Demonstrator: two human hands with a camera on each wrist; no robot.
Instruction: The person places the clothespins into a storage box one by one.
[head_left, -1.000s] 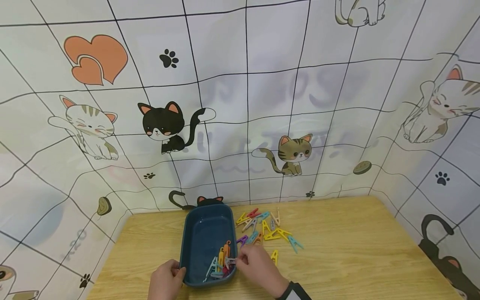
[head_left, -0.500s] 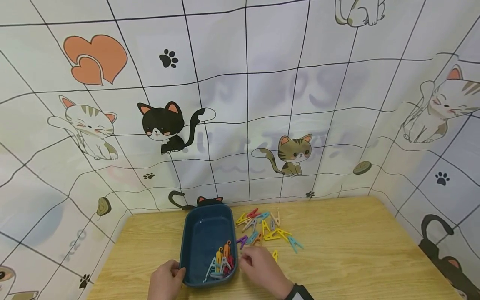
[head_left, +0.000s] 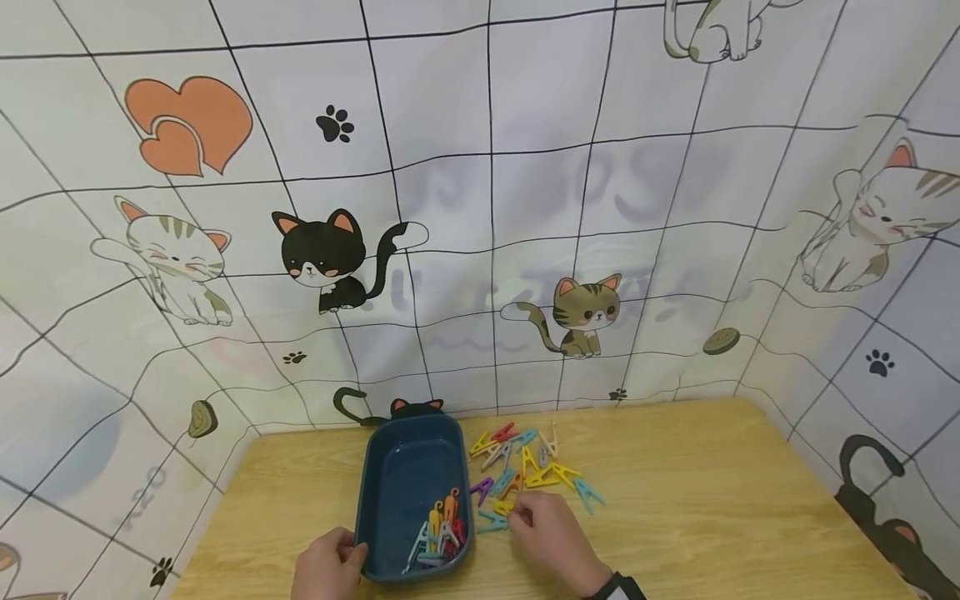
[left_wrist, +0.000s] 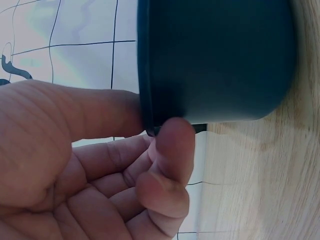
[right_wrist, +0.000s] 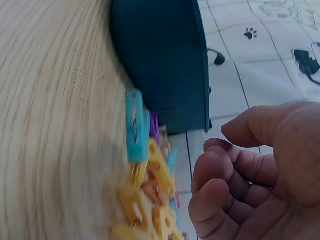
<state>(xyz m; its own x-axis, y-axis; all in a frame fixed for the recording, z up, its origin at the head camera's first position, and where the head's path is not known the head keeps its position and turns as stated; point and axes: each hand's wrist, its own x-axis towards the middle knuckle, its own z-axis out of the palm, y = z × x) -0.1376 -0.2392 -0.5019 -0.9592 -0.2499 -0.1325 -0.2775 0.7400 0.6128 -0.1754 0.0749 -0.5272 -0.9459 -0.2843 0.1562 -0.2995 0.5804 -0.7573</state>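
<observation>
Right hand (head_left: 558, 537) now farther right of the blue bin (head_left: 411, 471), baring a teal clothespin (right_wrist: 135, 134), seemingly ungathered; grip apart. Left hand (head_left: 327, 567): grip clamped on bin's rim (left_wrist: 143, 60).

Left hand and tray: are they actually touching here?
Touching. The left wrist view shows it plainly: the left hand pinches the tray at its rim, with no gap where they meet.
</observation>
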